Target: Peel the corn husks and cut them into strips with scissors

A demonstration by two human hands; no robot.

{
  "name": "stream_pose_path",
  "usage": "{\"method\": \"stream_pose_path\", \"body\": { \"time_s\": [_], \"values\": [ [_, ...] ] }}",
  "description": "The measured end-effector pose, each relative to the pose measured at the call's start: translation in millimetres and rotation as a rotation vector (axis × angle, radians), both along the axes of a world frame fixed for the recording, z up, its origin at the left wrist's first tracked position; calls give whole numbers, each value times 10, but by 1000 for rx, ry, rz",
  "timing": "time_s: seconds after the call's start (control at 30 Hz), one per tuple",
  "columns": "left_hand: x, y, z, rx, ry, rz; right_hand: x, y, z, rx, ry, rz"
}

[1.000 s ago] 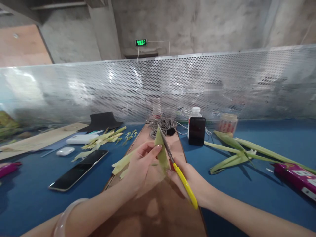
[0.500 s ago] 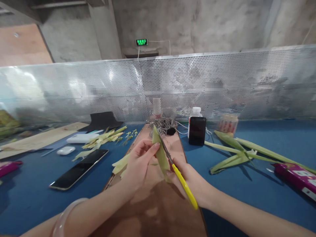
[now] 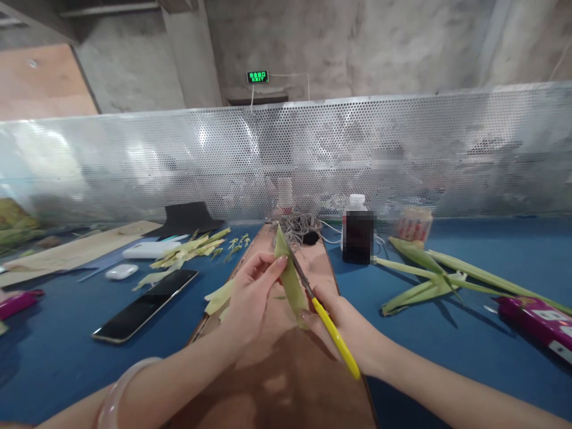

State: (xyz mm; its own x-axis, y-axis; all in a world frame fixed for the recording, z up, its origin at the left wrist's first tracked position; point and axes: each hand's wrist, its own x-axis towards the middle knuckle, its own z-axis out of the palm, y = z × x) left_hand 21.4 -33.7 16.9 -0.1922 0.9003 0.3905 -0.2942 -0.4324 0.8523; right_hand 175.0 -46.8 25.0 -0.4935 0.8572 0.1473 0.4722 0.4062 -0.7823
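Observation:
A green corn husk strip stands upright between my hands above the cardboard. My left hand pinches its left edge with thumb and fingers. Yellow-handled scissors are gripped in my right hand, the dark blades pointing up along the husk's right edge. My right fingers also lie close to the husk's lower end; whether they press on it I cannot tell. More pale husk pieces lie on the cardboard beside my left hand.
On the blue table are a phone, a white earbud case and husk scraps at left. Grey string lies at the cardboard's far end. A bottle, husk leaves and a purple package are at right. A perforated metal screen stands behind.
Hands, husk and scissors hold almost the same position. The whole view has shifted very slightly, with no other clear movement.

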Motion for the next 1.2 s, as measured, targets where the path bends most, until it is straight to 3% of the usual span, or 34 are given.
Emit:
{"method": "stream_pose_path", "body": {
  "time_s": [0.8,1.2],
  "values": [
    [18,-17,14,-7,13,58,-5,12,-21,1,-2,-6],
    [24,-33,12,22,21,18,-25,21,-45,43,-11,-19]
  ]
}}
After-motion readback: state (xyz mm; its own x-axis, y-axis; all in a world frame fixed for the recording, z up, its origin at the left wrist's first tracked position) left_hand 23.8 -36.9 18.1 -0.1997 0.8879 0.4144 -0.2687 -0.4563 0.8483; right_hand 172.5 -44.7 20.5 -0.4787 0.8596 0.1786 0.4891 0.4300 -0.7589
